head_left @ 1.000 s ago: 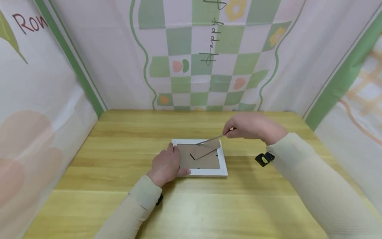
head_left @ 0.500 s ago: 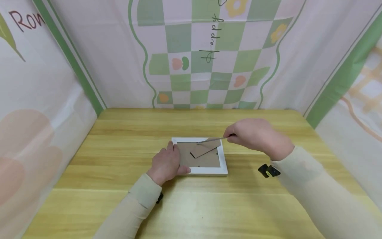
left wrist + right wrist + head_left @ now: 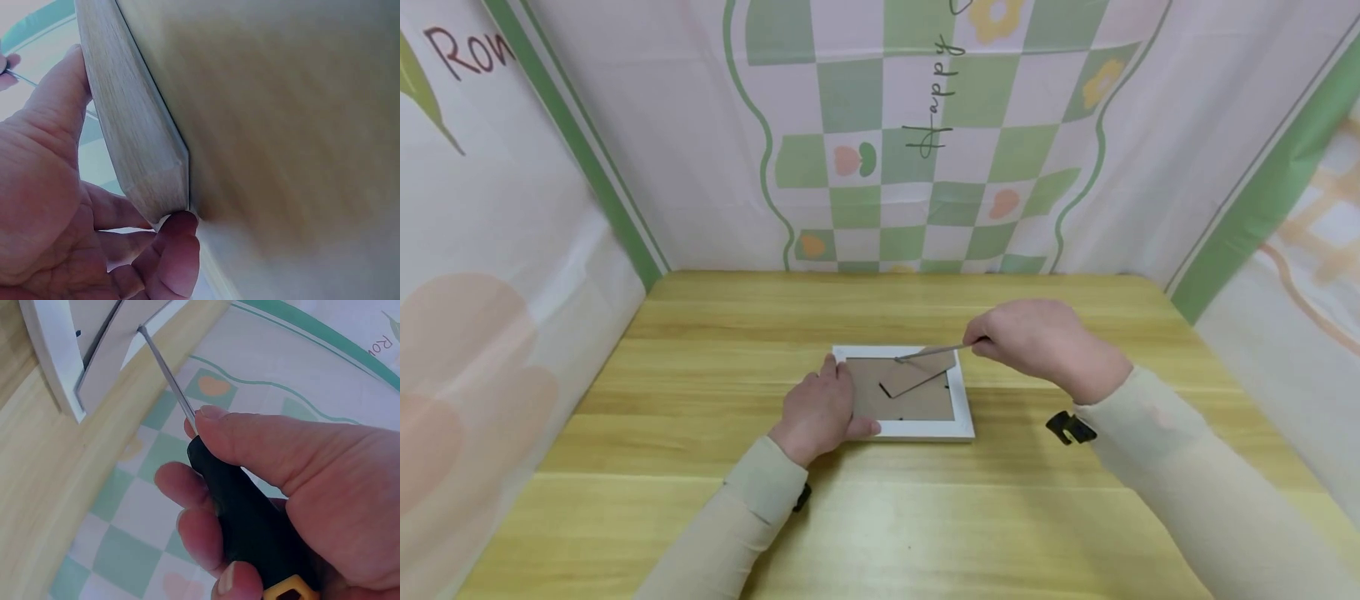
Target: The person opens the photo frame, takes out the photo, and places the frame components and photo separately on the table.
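Your left hand (image 3: 818,412) grips the left end of the white picture frame (image 3: 925,430), which lies back up on the table (image 3: 910,517) between your hands. Your right hand (image 3: 1037,343) is wrapped around a screwdriver (image 3: 234,506), its tip near the backing's far edge. Under its shaft, toward your right hand, the brown stand flap (image 3: 917,379) covers part of the backing (image 3: 867,396) and rim. Beyond both hands hangs a green-checked cloth (image 3: 906,158).

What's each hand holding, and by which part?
Right hand: the screwdriver, by its dark handle, thumb tip at the base of the shaft. Left hand: the picture frame, by its left end, thumb on the near edge.
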{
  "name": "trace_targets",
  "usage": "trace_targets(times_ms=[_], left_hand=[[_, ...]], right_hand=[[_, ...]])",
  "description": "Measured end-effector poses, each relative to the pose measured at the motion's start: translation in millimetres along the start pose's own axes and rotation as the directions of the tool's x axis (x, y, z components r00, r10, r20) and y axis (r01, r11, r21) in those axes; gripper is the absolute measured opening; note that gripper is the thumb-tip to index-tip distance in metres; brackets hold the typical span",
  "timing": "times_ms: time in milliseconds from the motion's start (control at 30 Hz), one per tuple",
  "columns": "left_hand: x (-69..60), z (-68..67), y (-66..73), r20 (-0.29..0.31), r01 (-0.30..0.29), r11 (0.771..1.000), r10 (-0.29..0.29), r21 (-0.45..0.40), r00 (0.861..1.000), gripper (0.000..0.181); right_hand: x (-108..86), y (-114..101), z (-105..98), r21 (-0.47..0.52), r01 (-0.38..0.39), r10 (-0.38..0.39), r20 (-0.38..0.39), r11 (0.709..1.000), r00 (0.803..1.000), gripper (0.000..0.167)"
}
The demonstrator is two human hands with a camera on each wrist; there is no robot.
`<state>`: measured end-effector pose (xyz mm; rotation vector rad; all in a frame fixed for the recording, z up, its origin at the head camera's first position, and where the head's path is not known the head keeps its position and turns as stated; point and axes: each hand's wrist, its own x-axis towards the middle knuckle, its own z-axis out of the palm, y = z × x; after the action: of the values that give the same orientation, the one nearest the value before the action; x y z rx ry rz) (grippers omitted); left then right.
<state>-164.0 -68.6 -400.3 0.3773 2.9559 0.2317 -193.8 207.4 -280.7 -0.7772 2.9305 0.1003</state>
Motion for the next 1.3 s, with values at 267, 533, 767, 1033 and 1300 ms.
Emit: trace_targets(times_ms=[267,533,767,1033,1300], left_hand=[[0.3,-1.0,-0.5,0.006,0.004,1.0,-0.004,-0.009,1.0,0.106],[-0.1,0.7,-1.4,-0.012,-0.007,1.0,0.007,-0.017,1.0,0.106],[0.2,1.6,-0.9,-0.004,0.0,1.0,0.0,-0.029,1.0,0.106],[0.9,2.3,-0.2,-0.011,0.003,1.0,-0.003,-0.028,1.0,0.107],[0.8,1.4,0.3,-0.013,-0.002,1.0,0.002,-0.014,1.0,0.107]], right_hand=[[12.9,3,-9,0.006,0.038,-0.038,0.051,0.999,0.998,0.018],[32.3,14,-24,0.116,0.099,-0.119,0.177,0.988,0.977,0.019],[48.9,25,-34,0.218,0.072,-0.138,0.306,0.973,0.942,0.021],[60.9,32,-38,0.279,-0.006,-0.1,0.364,0.96,0.926,0.021],[68.0,36,-45,0.332,-0.11,-0.051,0.442,0.937,0.896,0.021]])
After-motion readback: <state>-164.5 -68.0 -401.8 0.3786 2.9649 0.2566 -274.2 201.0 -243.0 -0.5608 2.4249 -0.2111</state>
